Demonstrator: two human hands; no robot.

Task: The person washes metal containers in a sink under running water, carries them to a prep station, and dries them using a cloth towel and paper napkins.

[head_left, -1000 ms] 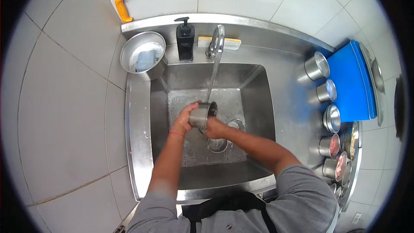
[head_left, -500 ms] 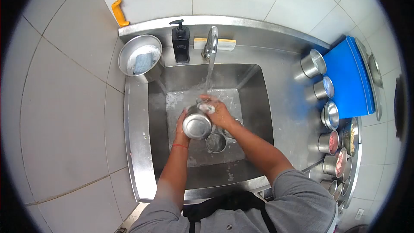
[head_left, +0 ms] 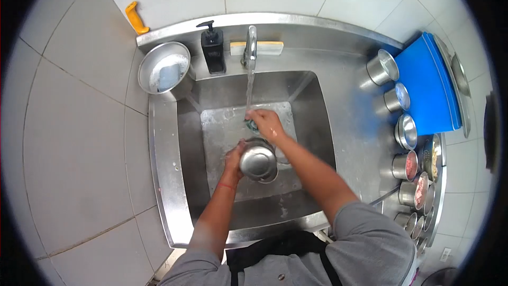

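My left hand (head_left: 234,159) is wrapped round the left side of a round stainless-steel container (head_left: 258,163), held over the sink with its base facing up toward me. Just above it, my right hand (head_left: 269,126) is closed on what looks like a green scouring pad (head_left: 252,125), mostly hidden by the fingers. Water runs from the faucet (head_left: 251,47) down to the right fingers. Behind the held container, part of another metal vessel shows in the sink (head_left: 211,180).
On the left ledge stands a metal pot (head_left: 182,82) holding suds and a light-blue sponge (head_left: 169,77). A black pump bottle (head_left: 214,50) is beside it. Several metal containers line the right counter, near a blue box (head_left: 426,87); some hold pink food (head_left: 421,190).
The steel container has moved right and slightly down in my left hand. My right hand has come off it, up to the running water, and the green pad now shows.
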